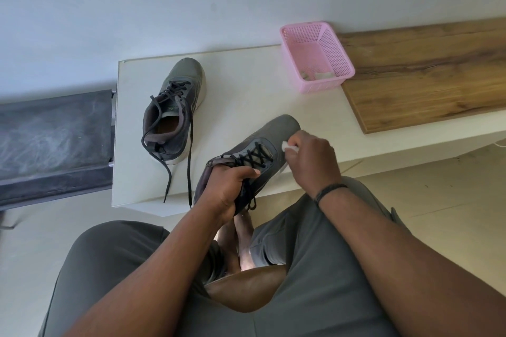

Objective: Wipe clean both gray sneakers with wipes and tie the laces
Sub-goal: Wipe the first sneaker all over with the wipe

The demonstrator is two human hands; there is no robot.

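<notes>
My left hand (228,189) grips the heel and collar of one gray sneaker (254,153), holding it tilted over the near edge of the white table (246,96). My right hand (312,161) pinches a white wipe (289,146) against that shoe's side near the toe. Beyond my left hand the other sneaker (175,109) stands untied, and a pink basket (315,55) sits beyond my right.

One sneaker (175,109) stands on the low table (246,96), toward its left end, laces (189,150) trailing over the near edge. To its right and nearer, the second sneaker (262,145) is held tilted above the table's front edge, between the left hand (227,189) and the right hand (312,161). A basket (317,56) sits at the table's far right, just beside a board (427,74) further right.
</notes>
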